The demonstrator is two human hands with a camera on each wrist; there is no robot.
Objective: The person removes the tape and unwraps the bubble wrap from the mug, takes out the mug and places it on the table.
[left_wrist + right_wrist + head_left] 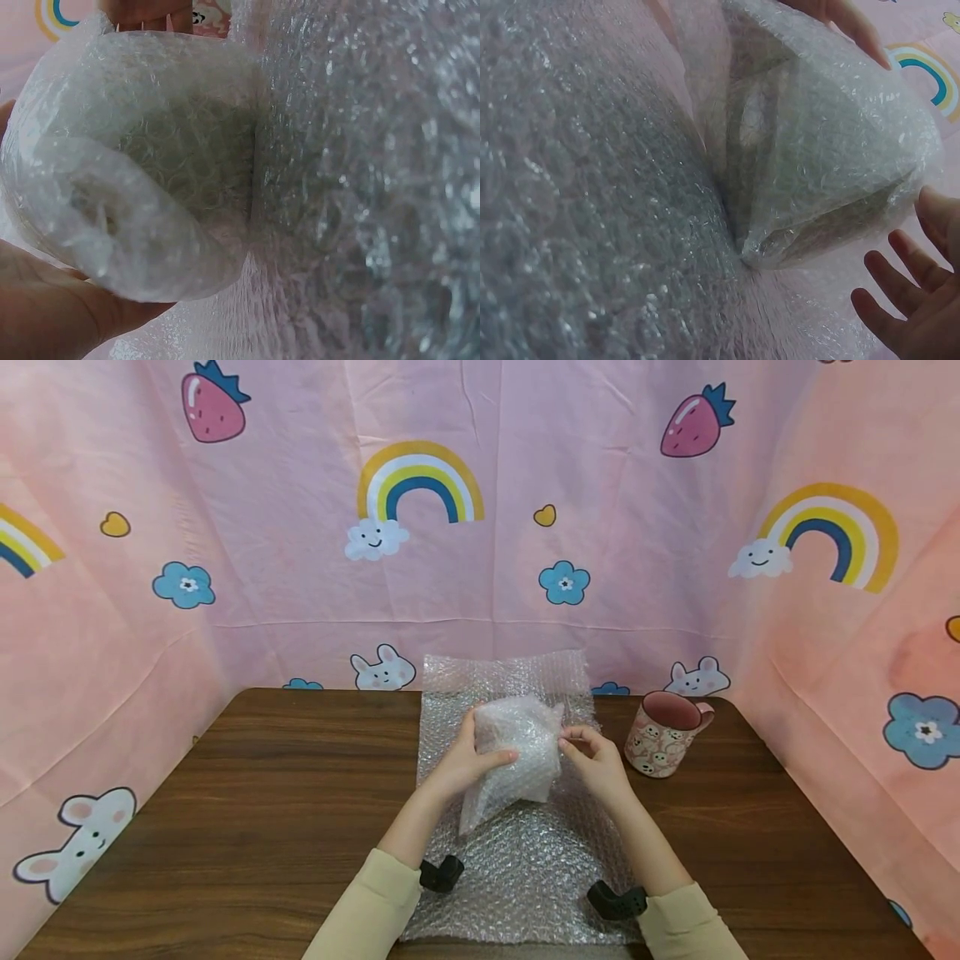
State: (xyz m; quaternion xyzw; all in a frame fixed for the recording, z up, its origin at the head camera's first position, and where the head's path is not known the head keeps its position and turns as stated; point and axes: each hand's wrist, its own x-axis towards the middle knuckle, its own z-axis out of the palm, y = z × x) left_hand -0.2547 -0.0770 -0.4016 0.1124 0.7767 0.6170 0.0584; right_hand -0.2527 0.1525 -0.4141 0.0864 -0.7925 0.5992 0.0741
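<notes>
Left hand (463, 763): clamped on wrapped bundle (525, 739) | Right hand (602, 767): fingertips at its edge, pinch cannot be told | Bundle: between hands, over bubble wrap (532, 868) | Advised: support left, smooth edge lightly

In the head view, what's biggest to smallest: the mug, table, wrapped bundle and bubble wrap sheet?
Largest to smallest:
table
bubble wrap sheet
wrapped bundle
mug
</notes>
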